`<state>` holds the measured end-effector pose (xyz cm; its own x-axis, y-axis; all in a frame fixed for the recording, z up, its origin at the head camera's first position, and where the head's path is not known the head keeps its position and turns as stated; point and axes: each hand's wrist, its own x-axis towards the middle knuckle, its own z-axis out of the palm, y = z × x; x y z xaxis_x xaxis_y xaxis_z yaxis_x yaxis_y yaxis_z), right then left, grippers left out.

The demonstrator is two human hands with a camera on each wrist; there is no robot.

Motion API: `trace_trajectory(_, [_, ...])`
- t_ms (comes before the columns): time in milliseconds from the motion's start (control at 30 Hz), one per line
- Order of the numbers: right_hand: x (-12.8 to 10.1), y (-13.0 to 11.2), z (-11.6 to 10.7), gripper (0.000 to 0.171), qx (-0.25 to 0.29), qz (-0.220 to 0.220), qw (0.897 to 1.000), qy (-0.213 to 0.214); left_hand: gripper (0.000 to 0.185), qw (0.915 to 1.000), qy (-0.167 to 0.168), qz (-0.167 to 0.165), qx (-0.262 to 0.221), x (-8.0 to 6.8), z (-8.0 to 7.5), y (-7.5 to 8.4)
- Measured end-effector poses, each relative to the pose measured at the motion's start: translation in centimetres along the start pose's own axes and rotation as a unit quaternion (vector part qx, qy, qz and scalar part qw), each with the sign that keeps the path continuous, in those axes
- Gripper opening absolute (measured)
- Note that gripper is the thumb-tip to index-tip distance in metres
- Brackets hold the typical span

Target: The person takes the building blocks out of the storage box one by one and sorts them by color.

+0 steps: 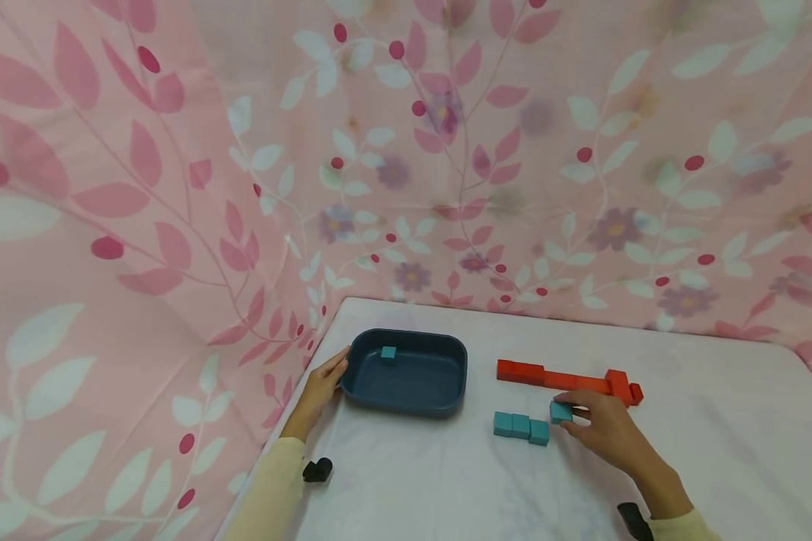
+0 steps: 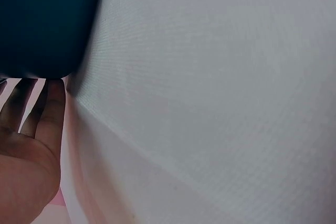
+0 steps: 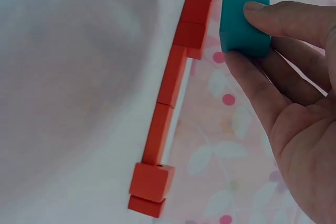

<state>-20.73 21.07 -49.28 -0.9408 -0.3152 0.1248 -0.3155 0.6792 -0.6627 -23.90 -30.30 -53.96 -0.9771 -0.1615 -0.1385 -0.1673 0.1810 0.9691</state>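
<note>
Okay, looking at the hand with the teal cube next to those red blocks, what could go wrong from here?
The right hand pinches a teal cube by its fingertips only, so it might slip. The red block row lies just behind the knuckles and could get knocked. The left hand only touches the blue tray, which might slide.

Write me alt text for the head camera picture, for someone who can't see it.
A person's right hand pinches a teal cube on a white table, beside a row of three teal cubes and a line of red blocks. The left hand touches the rim of a dark blue tray holding one teal cube. Pink floral cloth hangs behind.
</note>
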Motion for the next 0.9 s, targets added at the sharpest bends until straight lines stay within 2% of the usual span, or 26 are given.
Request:
trace_trajectory(333, [-1.0, 0.7, 1.0, 0.036, 0.003, 0.065, 0.997, -0.047, 0.041, 0.9999, 0.010, -0.010, 0.003, 0.0, 0.1, 0.3])
trace_trajectory(900, [-1.3, 1.6, 2.3, 0.034, 0.017, 0.083, 0.995, -0.049, 0.042, 0.9999, 0.004, -0.012, -0.004, 0.1, 0.2, 0.0])
